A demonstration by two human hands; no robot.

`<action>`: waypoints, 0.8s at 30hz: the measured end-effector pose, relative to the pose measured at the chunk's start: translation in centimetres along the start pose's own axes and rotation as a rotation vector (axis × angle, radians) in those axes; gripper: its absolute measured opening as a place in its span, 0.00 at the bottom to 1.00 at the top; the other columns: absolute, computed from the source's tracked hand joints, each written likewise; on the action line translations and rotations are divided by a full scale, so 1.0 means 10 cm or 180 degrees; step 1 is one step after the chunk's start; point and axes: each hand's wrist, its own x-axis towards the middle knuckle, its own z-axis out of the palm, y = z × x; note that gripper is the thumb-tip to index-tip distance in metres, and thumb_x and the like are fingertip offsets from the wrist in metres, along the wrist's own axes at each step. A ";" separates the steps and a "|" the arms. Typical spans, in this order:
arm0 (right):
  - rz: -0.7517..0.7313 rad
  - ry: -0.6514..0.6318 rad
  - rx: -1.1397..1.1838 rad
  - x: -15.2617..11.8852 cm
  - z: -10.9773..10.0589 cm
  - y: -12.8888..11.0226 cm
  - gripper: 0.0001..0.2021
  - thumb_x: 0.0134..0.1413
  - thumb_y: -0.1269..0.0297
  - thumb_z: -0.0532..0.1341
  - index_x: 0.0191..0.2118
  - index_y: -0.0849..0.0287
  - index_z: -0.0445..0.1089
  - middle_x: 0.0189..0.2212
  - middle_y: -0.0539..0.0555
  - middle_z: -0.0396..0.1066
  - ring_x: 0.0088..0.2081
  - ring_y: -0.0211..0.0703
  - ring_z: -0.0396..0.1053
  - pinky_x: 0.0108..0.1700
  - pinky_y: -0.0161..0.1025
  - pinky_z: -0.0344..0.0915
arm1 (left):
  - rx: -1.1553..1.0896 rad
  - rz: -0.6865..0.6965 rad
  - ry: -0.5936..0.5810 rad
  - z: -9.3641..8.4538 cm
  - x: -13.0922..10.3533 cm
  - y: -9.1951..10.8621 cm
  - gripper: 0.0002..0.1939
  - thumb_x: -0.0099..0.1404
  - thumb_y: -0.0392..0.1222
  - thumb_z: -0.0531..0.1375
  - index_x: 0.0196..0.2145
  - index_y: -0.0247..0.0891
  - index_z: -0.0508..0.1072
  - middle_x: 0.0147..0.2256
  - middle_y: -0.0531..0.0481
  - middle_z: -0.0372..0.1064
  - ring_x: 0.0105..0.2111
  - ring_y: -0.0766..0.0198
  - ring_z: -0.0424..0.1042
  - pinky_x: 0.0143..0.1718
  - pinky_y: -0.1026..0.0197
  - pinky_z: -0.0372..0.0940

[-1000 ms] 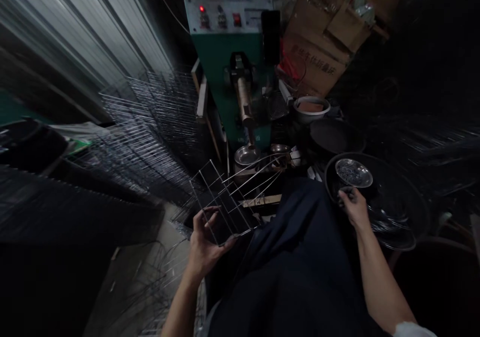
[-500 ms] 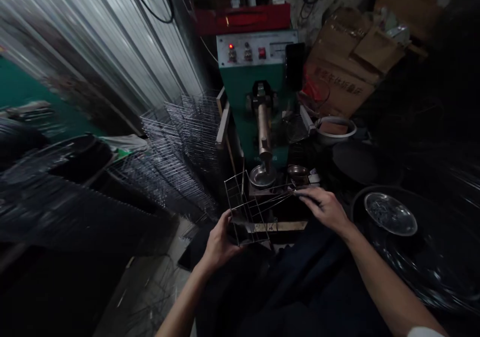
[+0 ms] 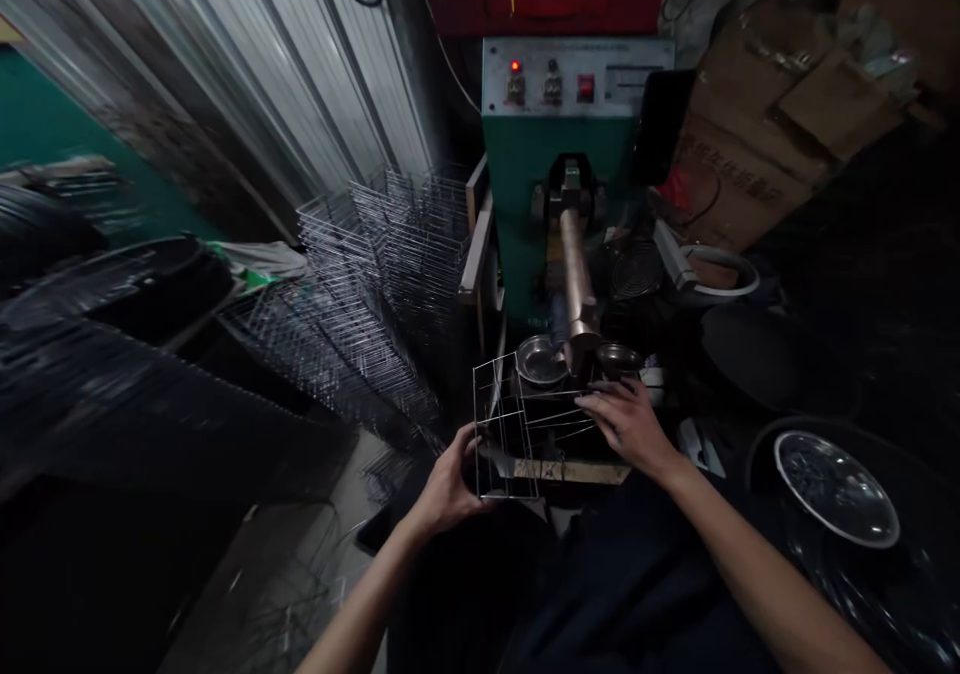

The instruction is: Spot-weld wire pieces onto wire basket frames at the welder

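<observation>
My left hand [image 3: 448,482] is closed around the lower left side of a small rectangular wire frame [image 3: 499,418], thumb and fingers on its edge. Thin metal wires [image 3: 551,420] run from the frame to the right, into the fingertips of my right hand [image 3: 631,429], which is closed on them. Whether these wires are part of the frame I cannot tell. Just above my right hand is the tip of a copper-coloured machine arm [image 3: 577,274]. A round metal dish [image 3: 541,360] lies behind the frame, and a second dish [image 3: 619,357] is further right.
A green machine [image 3: 517,204] with a lit red lamp stands ahead. Stacked wire grids [image 3: 352,304] are at its left. On the right are cardboard boxes [image 3: 742,169], a white-rimmed basin [image 3: 731,289] and a shiny bowl [image 3: 836,489] of small pieces.
The view has shifted, so the machine sits further right and larger. My right hand has come closer to my left along the wires. My left hand still grips the frame.
</observation>
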 end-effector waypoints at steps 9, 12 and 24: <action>0.0014 0.0165 0.0014 0.12 0.04 0.03 0.13 0.71 0.71 0.58 0.55 0.49 0.72 0.45 0.53 0.80 0.55 0.52 0.72 0.61 0.56 0.50 | 0.0235 -0.0031 0.0089 -0.08 0.13 -0.11 0.47 0.48 0.42 0.72 0.63 0.41 0.56 0.56 0.36 0.73 0.61 0.43 0.71 0.62 0.42 0.66; -0.0008 0.0142 0.0003 0.15 0.01 0.05 0.14 0.71 0.72 0.58 0.56 0.48 0.71 0.45 0.53 0.80 0.54 0.51 0.72 0.60 0.56 0.50 | 0.0163 -0.0009 0.0102 -0.07 0.14 -0.09 0.46 0.49 0.41 0.71 0.62 0.42 0.56 0.56 0.36 0.73 0.61 0.43 0.71 0.61 0.43 0.67; -0.0015 0.0165 -0.0071 0.22 0.06 0.16 0.15 0.70 0.72 0.59 0.56 0.46 0.73 0.46 0.54 0.79 0.53 0.51 0.73 0.57 0.55 0.54 | 0.0222 0.0036 0.0189 -0.07 0.19 -0.19 0.45 0.48 0.38 0.70 0.61 0.44 0.57 0.53 0.39 0.75 0.59 0.42 0.73 0.57 0.43 0.71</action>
